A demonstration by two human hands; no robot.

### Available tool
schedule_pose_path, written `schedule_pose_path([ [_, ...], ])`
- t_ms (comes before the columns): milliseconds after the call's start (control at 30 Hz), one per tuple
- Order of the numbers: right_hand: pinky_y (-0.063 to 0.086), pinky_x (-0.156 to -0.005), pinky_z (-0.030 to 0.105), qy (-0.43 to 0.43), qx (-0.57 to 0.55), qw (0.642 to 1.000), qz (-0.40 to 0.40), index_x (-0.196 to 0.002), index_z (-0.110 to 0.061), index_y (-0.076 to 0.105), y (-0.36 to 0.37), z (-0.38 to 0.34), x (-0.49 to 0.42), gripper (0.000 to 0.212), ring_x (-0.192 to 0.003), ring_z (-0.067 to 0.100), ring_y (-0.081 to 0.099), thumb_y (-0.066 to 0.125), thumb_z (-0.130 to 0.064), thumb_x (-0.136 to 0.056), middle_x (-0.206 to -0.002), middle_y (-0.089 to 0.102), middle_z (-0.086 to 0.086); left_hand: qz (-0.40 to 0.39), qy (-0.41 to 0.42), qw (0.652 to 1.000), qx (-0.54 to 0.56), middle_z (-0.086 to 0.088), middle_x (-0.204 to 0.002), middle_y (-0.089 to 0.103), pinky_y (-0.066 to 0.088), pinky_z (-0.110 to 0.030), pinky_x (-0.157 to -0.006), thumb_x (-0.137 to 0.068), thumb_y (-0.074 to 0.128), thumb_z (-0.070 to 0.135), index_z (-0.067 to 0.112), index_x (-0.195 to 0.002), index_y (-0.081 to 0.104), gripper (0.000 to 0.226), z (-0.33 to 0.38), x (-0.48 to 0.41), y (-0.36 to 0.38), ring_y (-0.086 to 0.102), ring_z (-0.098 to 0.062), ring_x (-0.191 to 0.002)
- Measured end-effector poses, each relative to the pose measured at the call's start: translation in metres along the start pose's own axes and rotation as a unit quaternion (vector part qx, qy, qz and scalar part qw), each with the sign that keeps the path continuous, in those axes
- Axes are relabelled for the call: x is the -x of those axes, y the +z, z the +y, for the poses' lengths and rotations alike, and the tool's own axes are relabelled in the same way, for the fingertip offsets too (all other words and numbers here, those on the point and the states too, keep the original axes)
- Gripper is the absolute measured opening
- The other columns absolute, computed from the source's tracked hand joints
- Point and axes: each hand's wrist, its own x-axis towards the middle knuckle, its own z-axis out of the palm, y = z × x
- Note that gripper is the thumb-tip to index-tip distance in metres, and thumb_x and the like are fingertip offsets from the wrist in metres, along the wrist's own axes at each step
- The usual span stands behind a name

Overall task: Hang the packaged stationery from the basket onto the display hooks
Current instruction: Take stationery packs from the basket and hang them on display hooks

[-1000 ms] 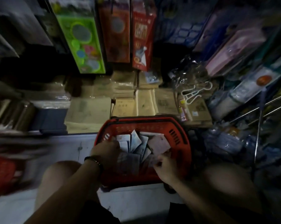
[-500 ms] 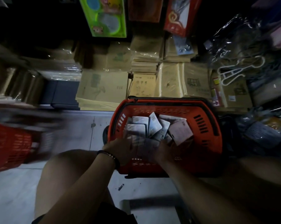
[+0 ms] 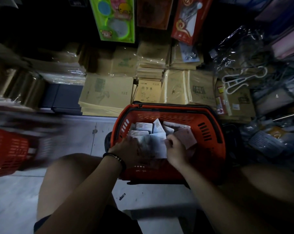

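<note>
Orange basket (image 3: pixel 210 132) on the floor (image 3: pixel 16 200) holds the packaged stationery (image 3: pixel 143 128); right hand (image 3: pixel 175 149), fingers curled, has just pinched the edge of one white packet (image 3: pixel 156 144); left hand (image 3: pixel 129 149) reaches beneath it, fingers hidden, grip unclear; a packet seems chosen for hanging.

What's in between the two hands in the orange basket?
A pale packet lies between the left hand and the right hand, inside the basket. The right hand pinches its edge. The head view shows this.
</note>
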Motion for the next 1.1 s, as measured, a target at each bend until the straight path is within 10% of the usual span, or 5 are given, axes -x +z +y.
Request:
schedule_pose_path([
  [233,0.048,-0.070,0.033,0.002,-0.136,0.984,0.114,-0.086,-0.018,0.059,-0.036,-0.027,0.012,0.020,-0.077,0.014,0.063,0.057,-0.013,-0.105,-0.078,0.064,-0.001,0.105,-0.149,0.952,0.247,-0.027,-0.163,0.032,0.041,-0.054,-0.117,-0.083,0.084,0.058,0.006,-0.159,0.014,0.116,0.019,0.003,-0.004,0.041,-0.046,-0.147],
  [433,0.064,-0.072,0.044,0.103,-0.403,0.909,-0.033,-0.126,-0.013,0.063,-0.021,-0.047,0.031,0.037,-0.102,0.034,0.076,0.074,-0.003,-0.093,-0.115,0.075,0.013,0.160,-0.084,0.823,0.538,-0.013,-0.123,0.076,0.059,-0.052,-0.104,-0.084,0.091,0.012,0.000,-0.126,0.064,0.051,0.031,0.005,-0.013,0.074,-0.032,-0.114],
  [567,0.063,-0.066,0.040,0.111,-0.277,0.945,-0.135,-0.115,-0.024,0.072,-0.009,-0.045,0.028,0.033,-0.088,0.029,0.078,0.083,-0.019,-0.084,-0.105,0.078,0.010,0.230,-0.107,0.863,0.437,-0.006,-0.113,0.078,0.063,-0.049,-0.095,-0.086,0.088,0.021,0.016,-0.114,0.072,0.032,0.023,0.005,-0.022,0.075,-0.027,-0.106],
  [733,0.059,-0.086,0.045,0.133,-0.064,0.989,0.001,-0.115,-0.015,0.071,-0.001,-0.022,-0.026,0.021,-0.100,0.033,0.074,0.074,-0.021,-0.095,-0.105,0.076,0.012,0.294,-0.096,0.876,0.370,0.002,-0.109,0.072,0.059,-0.041,-0.090,-0.095,0.076,0.019,0.030,-0.113,0.065,0.023,0.007,0.003,-0.027,0.067,-0.023,-0.104],
  [1100,0.044,-0.065,0.028,0.137,0.185,0.973,-0.032,-0.103,-0.012,0.074,0.032,-0.008,-0.087,0.018,-0.094,0.034,0.072,0.065,-0.024,-0.093,-0.099,0.074,0.012,0.374,-0.075,0.893,0.237,0.012,-0.096,0.063,0.038,-0.011,-0.062,-0.101,0.063,0.013,0.022,-0.116,0.069,0.018,-0.015,0.007,-0.041,0.057,-0.010,-0.090],
])
